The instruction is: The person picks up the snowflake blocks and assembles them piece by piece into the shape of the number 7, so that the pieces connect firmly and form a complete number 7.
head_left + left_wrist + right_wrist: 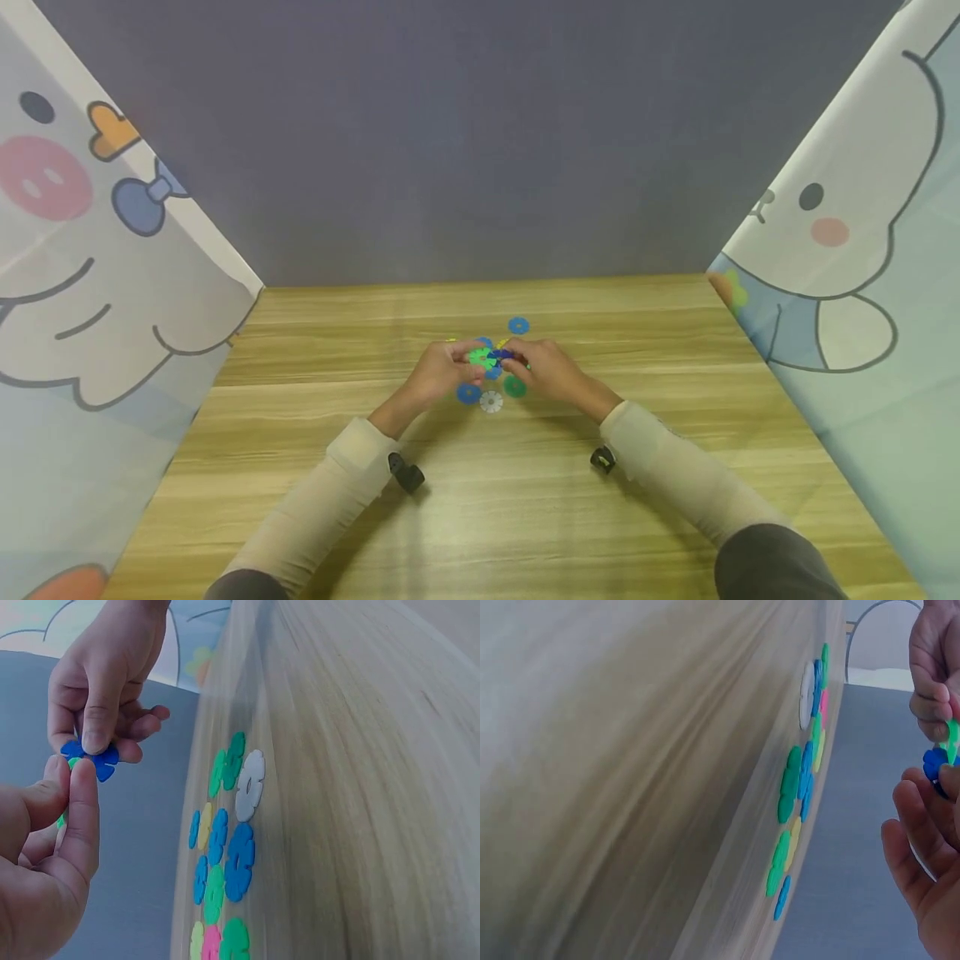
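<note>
My left hand (437,373) pinches a bright green notched plastic disc (480,359) between thumb and fingers. Facing it, my right hand (557,371) pinches a dark blue notched disc (106,757). Both discs are raised over the table and meet at their edges; in the right wrist view the blue one sits across the green disc (952,739). How deep their slots interlock I cannot tell. Below the hands, several loose discs lie flat, among them a white disc (491,402), a blue disc (468,392) and a darker green disc (515,386).
A wooden table (510,517) spreads under the arms, with a grey panel (480,150) behind it and cartoon-printed panels at both sides. Another blue disc (518,326) lies farther back. Yellow and pink discs (211,943) are among the loose ones.
</note>
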`<state>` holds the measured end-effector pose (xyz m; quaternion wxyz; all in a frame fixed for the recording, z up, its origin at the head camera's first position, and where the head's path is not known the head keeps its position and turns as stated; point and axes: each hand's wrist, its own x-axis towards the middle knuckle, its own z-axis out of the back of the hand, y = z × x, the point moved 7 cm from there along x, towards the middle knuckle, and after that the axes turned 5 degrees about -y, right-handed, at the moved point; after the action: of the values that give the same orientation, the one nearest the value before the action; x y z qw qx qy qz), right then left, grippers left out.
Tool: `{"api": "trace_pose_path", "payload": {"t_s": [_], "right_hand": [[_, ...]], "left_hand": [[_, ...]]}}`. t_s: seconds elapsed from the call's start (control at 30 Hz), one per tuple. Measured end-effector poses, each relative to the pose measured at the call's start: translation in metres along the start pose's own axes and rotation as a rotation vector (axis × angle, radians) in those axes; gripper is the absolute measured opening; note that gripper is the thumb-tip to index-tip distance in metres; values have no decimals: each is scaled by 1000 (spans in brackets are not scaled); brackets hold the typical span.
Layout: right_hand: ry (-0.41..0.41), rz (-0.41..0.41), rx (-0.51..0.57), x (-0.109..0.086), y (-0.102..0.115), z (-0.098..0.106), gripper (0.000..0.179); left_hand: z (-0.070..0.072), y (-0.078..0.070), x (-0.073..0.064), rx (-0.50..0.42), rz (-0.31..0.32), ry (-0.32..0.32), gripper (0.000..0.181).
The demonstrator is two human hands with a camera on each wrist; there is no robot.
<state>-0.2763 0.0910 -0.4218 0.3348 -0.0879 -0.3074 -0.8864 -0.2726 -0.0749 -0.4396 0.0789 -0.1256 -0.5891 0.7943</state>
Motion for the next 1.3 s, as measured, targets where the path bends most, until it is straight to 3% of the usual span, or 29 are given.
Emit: {"api": "trace_pose_path", "payload": {"t_s": [0.13, 0.3, 0.5, 0.73, 1.07, 1.3], "right_hand": [[10, -47, -25, -1, -9, 3, 13], [7, -38, -68, -3, -17, 8, 13], [80, -39, -111, -5, -21, 9, 16], [162, -47, -146, -9, -27, -1, 21], [211, -22, -144, -16, -33, -15, 23], [270, -59, -157, -15, -32, -21, 27]], "left_hand": [[5, 6, 1, 0, 12, -21, 55], [10, 11, 3, -14, 33, -54, 56], [11, 13, 3, -40, 58, -67, 57], [12, 11, 2, -39, 42, -54, 57], [14, 12, 1, -35, 48, -51, 56], [15, 14, 0, -10, 37, -46, 56]]}}
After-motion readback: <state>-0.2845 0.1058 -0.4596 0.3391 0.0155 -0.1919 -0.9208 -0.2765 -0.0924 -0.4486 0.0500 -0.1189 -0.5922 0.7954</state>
